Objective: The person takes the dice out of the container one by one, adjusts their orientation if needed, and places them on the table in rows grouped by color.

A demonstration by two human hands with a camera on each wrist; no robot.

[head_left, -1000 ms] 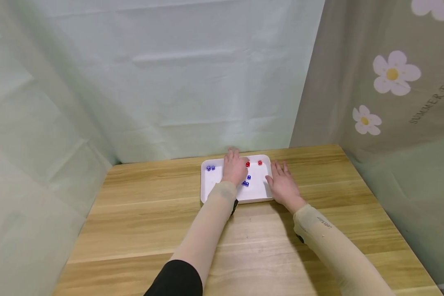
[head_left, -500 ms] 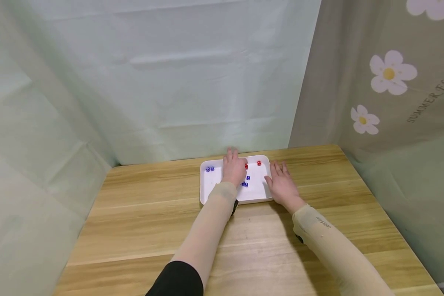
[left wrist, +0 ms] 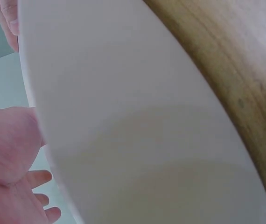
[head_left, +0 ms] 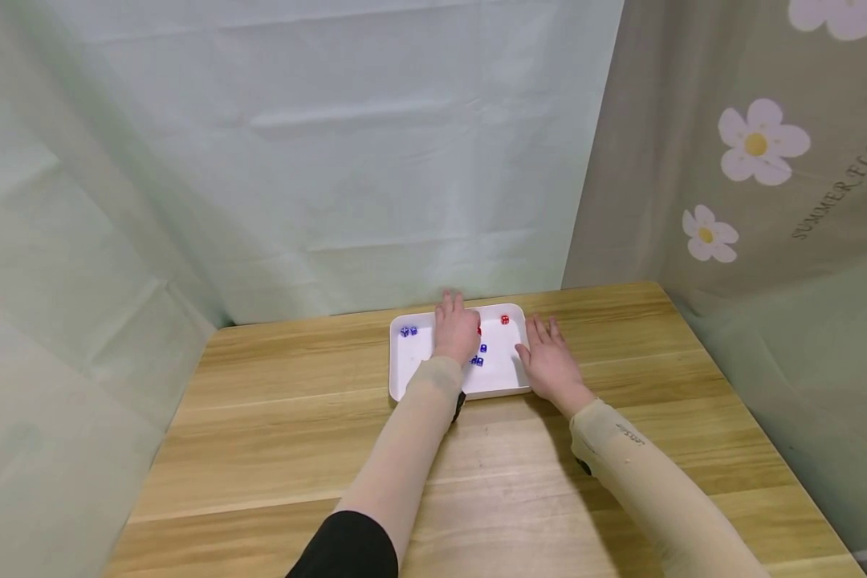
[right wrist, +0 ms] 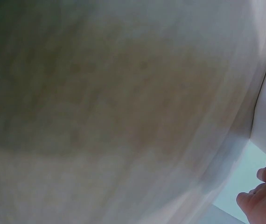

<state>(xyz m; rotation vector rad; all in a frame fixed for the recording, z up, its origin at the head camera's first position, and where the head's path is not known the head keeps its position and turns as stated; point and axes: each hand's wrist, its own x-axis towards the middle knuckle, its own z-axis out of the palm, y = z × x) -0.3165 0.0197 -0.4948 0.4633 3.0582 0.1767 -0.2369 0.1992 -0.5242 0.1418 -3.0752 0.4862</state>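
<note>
In the head view, a red die [head_left: 479, 330] is mostly concealed by the left hand [head_left: 457, 331], and whether it is pinched between thumb and forefinger cannot be told; the other fingers are stretched towards twelve o'clock, over the far rim of the white tray [head_left: 417, 361]. In the left wrist view, thumb and forefinger are blocked by the tray's wall, and only the remaining fingertips are shown. The right hand [head_left: 551, 363] is held loose, fingers straight, at the tray's three o'clock edge, with its thumb laid at the rim.

Inside the tray, a second red die [head_left: 505, 319] is seen at two o'clock and two blue dice [head_left: 409, 331] at ten. Another blue die [head_left: 483, 348] is placed near three o'clock, with a blue cluster [head_left: 480, 362] near four, partly covered by the left hand, so its count is uncertain. The pips are too small to be read.

The right wrist view is largely filled by blurred tabletop, with fingers cut off at four o'clock.

The tray is set at the far edge of a wood-grained table [head_left: 274, 417]. Creased pale sheeting [head_left: 376, 160] is hung at twelve o'clock; towards two, a taupe cloth [head_left: 636, 160] is printed with white flowers [head_left: 763, 143] and lettering, cropped by the frame.
</note>
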